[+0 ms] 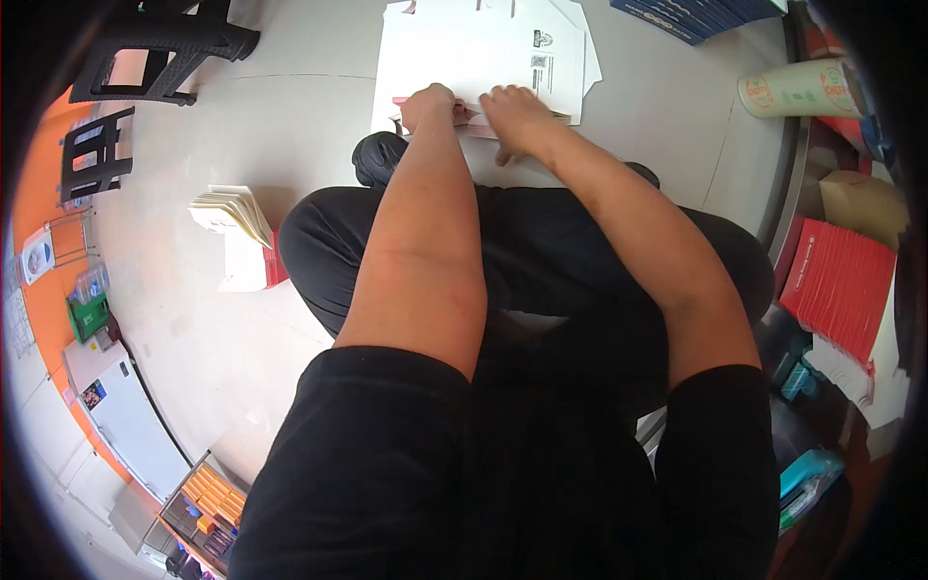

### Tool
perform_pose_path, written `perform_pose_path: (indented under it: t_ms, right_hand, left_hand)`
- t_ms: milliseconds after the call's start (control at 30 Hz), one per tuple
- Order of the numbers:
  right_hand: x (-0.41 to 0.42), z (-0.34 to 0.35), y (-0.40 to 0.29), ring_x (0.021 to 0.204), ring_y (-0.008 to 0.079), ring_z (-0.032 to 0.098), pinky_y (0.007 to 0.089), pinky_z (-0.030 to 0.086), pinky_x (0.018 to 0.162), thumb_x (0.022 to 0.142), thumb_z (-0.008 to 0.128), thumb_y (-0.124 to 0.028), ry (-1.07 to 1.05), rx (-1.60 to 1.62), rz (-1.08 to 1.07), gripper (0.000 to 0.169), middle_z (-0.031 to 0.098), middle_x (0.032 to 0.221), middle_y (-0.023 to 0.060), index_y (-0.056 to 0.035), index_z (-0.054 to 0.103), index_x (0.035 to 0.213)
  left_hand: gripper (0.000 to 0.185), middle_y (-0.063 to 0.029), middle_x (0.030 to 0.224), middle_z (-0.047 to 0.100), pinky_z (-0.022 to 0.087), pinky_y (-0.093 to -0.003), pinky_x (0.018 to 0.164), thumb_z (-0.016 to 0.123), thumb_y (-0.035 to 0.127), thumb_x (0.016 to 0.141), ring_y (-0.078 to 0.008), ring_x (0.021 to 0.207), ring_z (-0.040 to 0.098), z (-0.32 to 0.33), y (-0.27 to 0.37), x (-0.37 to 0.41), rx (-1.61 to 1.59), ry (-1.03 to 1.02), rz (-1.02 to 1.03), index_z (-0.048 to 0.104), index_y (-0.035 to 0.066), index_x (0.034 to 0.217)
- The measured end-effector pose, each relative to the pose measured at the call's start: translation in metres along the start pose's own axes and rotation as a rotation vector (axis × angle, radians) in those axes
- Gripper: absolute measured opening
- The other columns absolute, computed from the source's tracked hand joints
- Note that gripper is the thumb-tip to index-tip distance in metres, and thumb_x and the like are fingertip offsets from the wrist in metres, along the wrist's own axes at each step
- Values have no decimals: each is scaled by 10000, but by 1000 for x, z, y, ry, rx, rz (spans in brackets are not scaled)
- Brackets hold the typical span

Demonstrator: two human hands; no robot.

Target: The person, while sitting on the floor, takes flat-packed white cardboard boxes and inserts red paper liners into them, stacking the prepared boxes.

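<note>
White printed cardboard sheets (449,54) with cut slots and flaps lie in a stack on the floor in front of my feet. Across the near edge of the stack is a folded cardboard piece (482,132) with red sides. My left hand (429,107) is curled around the left part of this red-sided piece; my wrist and palm hide its fingertips. To the right, my right hand (518,119) is above the near edge, slightly blurred, its thumb apart from bent fingers. Whether it touches the cardboard is hard to see.
Beside my left knee stands a red-and-white carton (250,254) with folded cardboard pieces. Black plastic stools (156,54) are at the upper left. A stack of blue boxes (689,18), a printed paper cup stack (801,88) and stacked red cartons (841,283) are on the right.
</note>
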State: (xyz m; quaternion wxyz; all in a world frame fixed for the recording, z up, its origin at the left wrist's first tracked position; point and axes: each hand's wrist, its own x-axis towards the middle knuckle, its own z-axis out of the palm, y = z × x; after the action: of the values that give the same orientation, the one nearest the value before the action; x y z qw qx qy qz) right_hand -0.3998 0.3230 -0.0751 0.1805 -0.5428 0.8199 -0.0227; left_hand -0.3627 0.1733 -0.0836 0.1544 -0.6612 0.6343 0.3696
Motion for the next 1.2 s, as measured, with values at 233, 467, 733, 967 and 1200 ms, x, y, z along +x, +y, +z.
perform_pose_path:
  t_ms: [233,467,733,967,1200]
  right_hand:
    - [16,26,-9,949,313,657,428,534,814,877,529,-117,230,50,0,197,670,990,158,-12,671,965]
    - [46,8,41,945,346,667,411,534,840,841,560,-144,47,304,211,239,684,1013,205,-23,688,1003]
    - [42,-12,47,982,346,644,414,502,870,813,649,-208,27,508,126,233,683,1030,172,-80,690,1004]
    - [31,-15,56,967,340,648,414,503,843,808,681,-189,-41,438,104,249,686,1015,162,-89,685,1036]
    - [32,-29,80,1023,318,629,404,483,880,821,694,-198,-45,534,117,317,672,1086,161,-98,670,1122]
  left_hand:
    - [293,-199,901,643,544,-308,452,439,146,925,-257,626,667,3,-18,18,-687,-250,36,537,-77,1089]
    - [672,-108,765,629,516,-322,606,643,643,773,-240,646,633,-61,34,12,758,-497,664,615,15,1008]
    - [693,-164,1216,560,488,-420,932,821,301,696,-350,1067,587,-87,-20,41,1083,-63,1556,539,81,1289]
    - [369,-192,953,692,507,-408,845,709,372,838,-339,941,651,-70,21,48,928,-350,1153,709,41,1000]
    - [820,-165,1191,582,464,-392,957,930,376,529,-353,1093,569,-106,7,49,650,-387,1230,571,55,1192]
